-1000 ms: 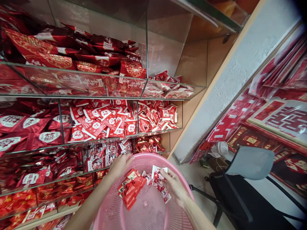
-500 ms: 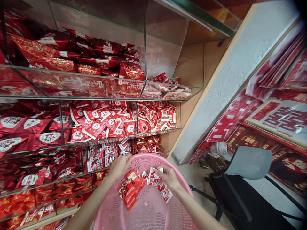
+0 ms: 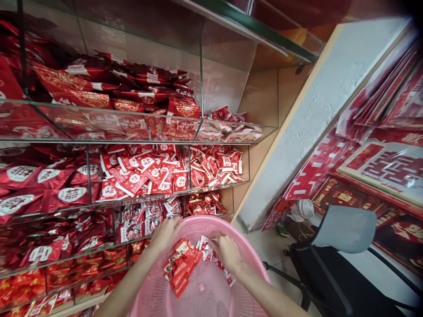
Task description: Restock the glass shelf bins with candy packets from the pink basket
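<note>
A pink perforated basket (image 3: 251, 264) sits low in front of me. My left hand (image 3: 165, 233) rests on its far rim, fingers curled over the edge. Inside lie a bunch of red packets (image 3: 180, 266) and a heap of small red-and-white sachets (image 3: 206, 246). My right hand (image 3: 226, 251) lies palm down on the sachets, fingers bent among them. What it grips, if anything, is hidden.
Glass shelves (image 3: 139, 138) full of red candy packets stand to the left and ahead. A white pillar (image 3: 317, 114) rises on the right. A grey-seated black chair (image 3: 340, 237) stands at lower right, with red decorations (image 3: 386, 163) stacked behind it.
My right hand held sachets up, then lowered them and moved left onto the heap in the basket. The left hand stayed on the rim. The view tilted slightly.
</note>
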`<state>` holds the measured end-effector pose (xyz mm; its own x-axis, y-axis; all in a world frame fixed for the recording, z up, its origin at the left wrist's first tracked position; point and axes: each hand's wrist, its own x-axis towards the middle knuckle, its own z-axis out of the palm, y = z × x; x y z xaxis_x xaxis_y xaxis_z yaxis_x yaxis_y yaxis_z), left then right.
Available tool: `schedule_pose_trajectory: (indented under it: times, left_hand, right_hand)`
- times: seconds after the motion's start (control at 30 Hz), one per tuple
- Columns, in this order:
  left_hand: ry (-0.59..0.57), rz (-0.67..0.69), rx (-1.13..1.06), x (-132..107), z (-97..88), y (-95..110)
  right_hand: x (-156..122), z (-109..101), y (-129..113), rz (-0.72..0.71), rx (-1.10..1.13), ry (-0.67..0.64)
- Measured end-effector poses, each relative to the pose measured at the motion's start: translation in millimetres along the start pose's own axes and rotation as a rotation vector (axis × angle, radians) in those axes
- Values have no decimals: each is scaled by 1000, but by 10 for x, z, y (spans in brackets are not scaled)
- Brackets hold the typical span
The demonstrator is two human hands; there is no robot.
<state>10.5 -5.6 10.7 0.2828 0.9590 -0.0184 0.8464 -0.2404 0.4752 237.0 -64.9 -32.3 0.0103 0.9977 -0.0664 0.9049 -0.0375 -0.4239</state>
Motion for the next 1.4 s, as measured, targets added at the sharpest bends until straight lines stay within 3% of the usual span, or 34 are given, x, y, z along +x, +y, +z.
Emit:
schedule_pose_trajectory:
  times: [0.17, 0.27, 0.33, 0.43, 0.5, 0.57, 0.63, 0.73, 0.8, 0.9, 1.13, 1.4]
  left_hand:
    - [16, 7, -23, 3, 27, -27]
    - [21, 9, -63, 12, 46, -56]
    - [21, 0, -84, 20, 59, -78]
    - [30, 19, -123, 31, 74, -103]
    - [36, 31, -153, 33, 79, -110]
    - [43, 35, -169, 30, 81, -110]
    - [56, 30, -172, 24, 83, -107]
    - [78, 23, -174, 17, 86, -104]
    - [82, 30, -183, 16, 90, -108]
    - [83, 43, -203, 19, 96, -119]
    - [81, 43, -226, 16, 94, -122]
    - [80, 36, -226, 26, 110, -125]
  right_hand:
    - [-8, -264, -189, -31, -324, 33]
    - [-9, -682, -406, -117, -299, 185]
    - [-38, -1105, -618, -290, -190, 380]
    - [-74, -1881, -970, -677, -14, 692]
    - [-21, -2424, -1161, -759, 17, 893]
    - [129, -2924, -1277, -724, 39, 1014]
    - [356, -3338, -1315, -685, 5, 894]
    - [720, -3746, -1277, -597, -75, 435]
    - [908, -3879, -1234, -528, -67, 184]
    - [1074, -3931, -1199, -442, -54, 26]
    - [1144, -3887, -1199, -398, -164, 100]
    - [1116, -3841, -1115, -453, 81, 213]
